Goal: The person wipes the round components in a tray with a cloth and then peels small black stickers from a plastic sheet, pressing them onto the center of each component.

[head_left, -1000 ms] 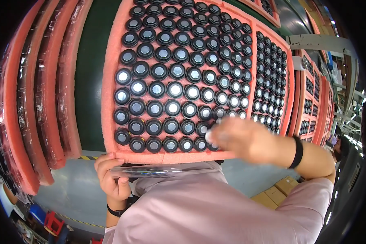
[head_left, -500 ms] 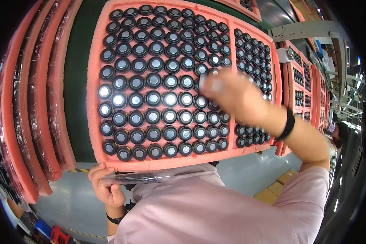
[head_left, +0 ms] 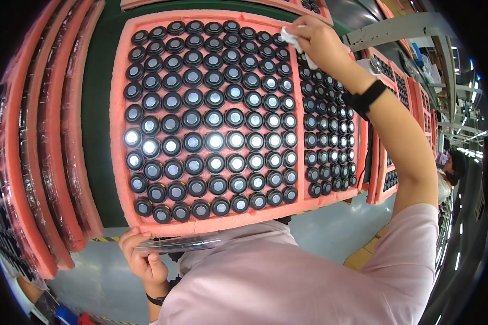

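Note:
A pink foam tray (head_left: 119,108) lies in front of me, split by a foam divider. Rows of black round parts (head_left: 193,118) with shiny silver discs on top fill both sections. My right hand (head_left: 325,44) is at the far end of the divider, its fingers pinched on a crumpled white cloth (head_left: 289,36) just by the far corner parts. At the tray's near left corner, my left hand (head_left: 141,260) grips a thin clear plastic sheet or lid (head_left: 184,245), seen nearly edge-on, with fingertips against the foam edge.
Left of the tray, several pink foam trays (head_left: 70,162) with clear plastic stand side by side beyond a dark green strip of table (head_left: 96,114). More filled trays (head_left: 390,179) stretch off to the right. A white metal bar (head_left: 396,31) juts in at upper right; a person (head_left: 454,165) is farther off.
My right hand has moved from over the middle of the tray to its far edge, and the white cloth shows more plainly. My left hand keeps its grip on the clear plastic.

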Demonstrator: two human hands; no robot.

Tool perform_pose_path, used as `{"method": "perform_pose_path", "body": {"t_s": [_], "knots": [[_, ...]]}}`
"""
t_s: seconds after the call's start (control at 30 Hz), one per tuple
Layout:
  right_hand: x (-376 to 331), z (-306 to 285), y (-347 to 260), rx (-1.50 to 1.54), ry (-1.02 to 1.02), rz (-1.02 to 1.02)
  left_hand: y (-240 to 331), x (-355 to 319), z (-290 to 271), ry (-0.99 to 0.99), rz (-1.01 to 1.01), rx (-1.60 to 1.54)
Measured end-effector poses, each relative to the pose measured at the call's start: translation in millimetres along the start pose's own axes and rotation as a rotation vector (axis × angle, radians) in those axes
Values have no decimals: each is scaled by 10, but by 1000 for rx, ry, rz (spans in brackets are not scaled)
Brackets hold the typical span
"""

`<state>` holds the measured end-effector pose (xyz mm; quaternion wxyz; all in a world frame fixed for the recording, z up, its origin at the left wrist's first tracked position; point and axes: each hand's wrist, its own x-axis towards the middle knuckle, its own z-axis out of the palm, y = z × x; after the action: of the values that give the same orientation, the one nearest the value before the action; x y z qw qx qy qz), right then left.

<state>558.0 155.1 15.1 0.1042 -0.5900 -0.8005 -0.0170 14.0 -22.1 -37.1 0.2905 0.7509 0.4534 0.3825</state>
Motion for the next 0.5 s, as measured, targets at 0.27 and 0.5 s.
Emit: {"method": "perform_pose_path", "body": {"t_s": [0.27,0.5], "knots": [[-587,-130,-902,111,5,-207,-29,-58,-8,9,-7,35],[-1767,-538,-2103,394,-161,-232,35,16,51,70,26,52]]}}
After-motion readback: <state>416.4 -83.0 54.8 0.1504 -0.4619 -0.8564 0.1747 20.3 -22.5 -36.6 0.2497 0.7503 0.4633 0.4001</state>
